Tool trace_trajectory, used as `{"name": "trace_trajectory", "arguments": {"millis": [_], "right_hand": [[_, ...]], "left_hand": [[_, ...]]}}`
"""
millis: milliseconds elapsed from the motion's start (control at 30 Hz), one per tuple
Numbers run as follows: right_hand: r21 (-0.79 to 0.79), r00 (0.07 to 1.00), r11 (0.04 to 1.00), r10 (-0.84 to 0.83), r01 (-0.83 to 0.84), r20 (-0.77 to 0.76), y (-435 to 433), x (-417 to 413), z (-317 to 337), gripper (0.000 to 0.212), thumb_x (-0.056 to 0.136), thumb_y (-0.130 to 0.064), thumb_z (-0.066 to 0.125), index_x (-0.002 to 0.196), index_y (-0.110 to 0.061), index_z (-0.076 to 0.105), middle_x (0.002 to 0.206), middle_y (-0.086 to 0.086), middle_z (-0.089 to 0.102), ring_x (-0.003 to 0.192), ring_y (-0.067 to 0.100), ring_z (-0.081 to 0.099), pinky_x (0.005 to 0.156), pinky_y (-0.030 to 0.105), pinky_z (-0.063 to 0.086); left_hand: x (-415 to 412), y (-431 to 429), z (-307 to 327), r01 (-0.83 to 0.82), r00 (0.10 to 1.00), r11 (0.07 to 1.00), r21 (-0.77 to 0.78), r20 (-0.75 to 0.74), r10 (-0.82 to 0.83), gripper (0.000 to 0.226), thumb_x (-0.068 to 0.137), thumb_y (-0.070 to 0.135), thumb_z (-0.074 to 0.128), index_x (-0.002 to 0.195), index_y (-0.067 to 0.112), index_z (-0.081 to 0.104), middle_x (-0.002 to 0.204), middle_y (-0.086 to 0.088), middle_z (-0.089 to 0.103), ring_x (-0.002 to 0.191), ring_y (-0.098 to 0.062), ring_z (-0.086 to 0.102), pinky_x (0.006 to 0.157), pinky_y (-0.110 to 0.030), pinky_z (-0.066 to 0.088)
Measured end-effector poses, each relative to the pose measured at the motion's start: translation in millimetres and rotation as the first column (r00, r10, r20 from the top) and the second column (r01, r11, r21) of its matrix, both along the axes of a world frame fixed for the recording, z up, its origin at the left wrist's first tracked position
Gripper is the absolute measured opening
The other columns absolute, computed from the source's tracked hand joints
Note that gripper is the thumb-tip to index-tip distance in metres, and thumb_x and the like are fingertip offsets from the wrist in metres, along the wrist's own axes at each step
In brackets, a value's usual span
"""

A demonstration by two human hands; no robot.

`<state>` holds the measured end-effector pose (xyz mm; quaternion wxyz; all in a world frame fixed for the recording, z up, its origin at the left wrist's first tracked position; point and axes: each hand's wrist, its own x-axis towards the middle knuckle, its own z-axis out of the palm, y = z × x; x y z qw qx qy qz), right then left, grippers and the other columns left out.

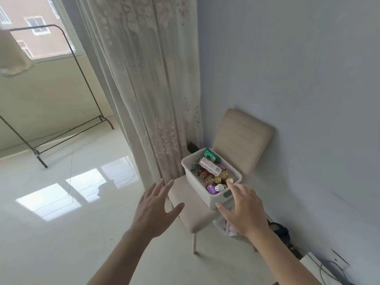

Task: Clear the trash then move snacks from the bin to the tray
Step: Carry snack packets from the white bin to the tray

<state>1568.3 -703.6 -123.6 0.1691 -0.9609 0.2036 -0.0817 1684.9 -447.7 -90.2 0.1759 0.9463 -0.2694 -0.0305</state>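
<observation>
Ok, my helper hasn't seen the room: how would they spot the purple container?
Find the beige chair beside the curtain; a white bin sits on its seat. The purple container lies at the bin's near end, before the gold-lidded cans, the only purple thing.

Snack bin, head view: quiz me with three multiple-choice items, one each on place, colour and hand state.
1. Where does the bin stand?
A. on the floor
B. on the chair seat
C. on the clothes rack

2. What colour is the packet at the bin's far end?
A. green
B. blue
C. black

3. How are the left hand and right hand?
A. left grips a can
B. both open, holding nothing
C. right pinches a packet

Answers:
1 B: the white bin rests on the beige chair seat, clear of the floor.
2 A: the packet against the far rim is plainly green.
3 B: both hands reach toward the bin with fingers spread and nothing in them.
</observation>
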Motion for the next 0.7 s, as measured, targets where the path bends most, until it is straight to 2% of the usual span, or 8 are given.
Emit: {"name": "trace_trajectory", "arguments": {"millis": [167,333,533,700], "right_hand": [[0.0,0.999,0.999,-0.032,0.032,0.034,-59,69,6,0.081,0.084,-0.078,0.038,0.148,-0.029,0.04,0.144,-0.002,0.051,0.132,0.02,0.046,0.105,0.044,0.046],[-0.015,0.998,0.998,-0.065,0.066,0.022,-103,120,3,0.083,0.083,-0.077,0.032,0.15,-0.028,0.038,0.147,-0.001,0.049,0.136,0.021,0.043,0.11,0.043,0.042],[-0.026,0.99,0.991,-0.135,0.134,-0.032,-131,176,-28,0.088,0.083,-0.079,0.027,0.154,-0.028,0.03,0.155,0.001,0.041,0.145,0.024,0.035,0.115,0.045,0.037],[0.019,0.967,0.972,-0.233,0.236,-0.103,-139,230,-64,0.087,0.084,-0.08,0.028,0.156,-0.031,0.024,0.159,-0.002,0.036,0.148,0.022,0.032,0.118,0.045,0.035]], "left_hand": [[78,-55,9,0.022,0.999,1.0,-0.003,0.023,-0.022,0.083,0.089,0.08,0.04,0.159,0.044,0.015,0.169,0.009,0.014,0.157,-0.018,0.007,0.126,-0.043,0.014],[143,-105,1,0.062,0.998,0.998,-0.01,0.007,-0.062,0.082,0.09,0.079,0.039,0.16,0.044,0.012,0.169,0.008,0.014,0.157,-0.019,0.008,0.125,-0.047,0.019],[224,-150,-39,0.139,0.989,0.99,-0.013,-0.047,-0.139,0.081,0.091,0.074,0.047,0.159,0.041,0.018,0.169,0.006,0.019,0.156,-0.022,0.011,0.124,-0.047,0.019],[307,-189,-73,0.266,0.96,0.964,0.008,-0.096,-0.264,0.079,0.09,0.073,0.045,0.156,0.048,0.011,0.167,0.005,0.023,0.155,-0.025,0.016,0.125,-0.052,0.02]]}}
